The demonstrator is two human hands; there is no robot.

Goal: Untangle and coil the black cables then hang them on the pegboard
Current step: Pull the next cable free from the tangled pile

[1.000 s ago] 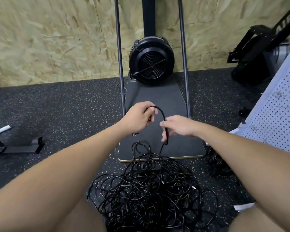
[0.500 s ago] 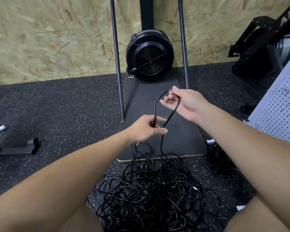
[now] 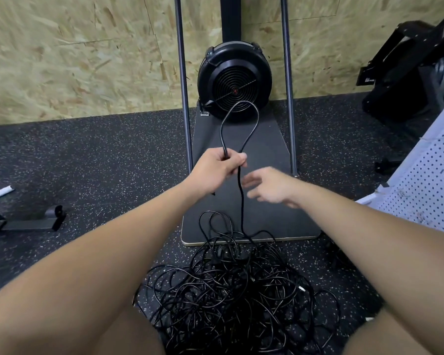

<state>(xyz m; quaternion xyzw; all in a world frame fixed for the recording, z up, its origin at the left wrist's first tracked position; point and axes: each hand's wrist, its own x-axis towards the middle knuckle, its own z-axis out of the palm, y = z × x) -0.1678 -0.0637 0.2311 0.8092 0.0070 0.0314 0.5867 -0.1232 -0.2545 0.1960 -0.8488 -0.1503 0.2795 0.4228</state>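
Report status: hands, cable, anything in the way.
Left hand grips one cable loop. Right hand open, blurred, beside the hanging strand. Tangled cable pile on floor. Pegboard right, nothing hung in view.

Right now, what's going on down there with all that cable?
A person is coiling one black cable out of a tangled pile on the speckled floor. The left hand grips a single loop of cable that stands up from the fist, with the free length trailing down into the pile. The right hand is open beside that strand, blurred and holding nothing. The pegboard leans at the right; nothing visibly hangs on it yet.
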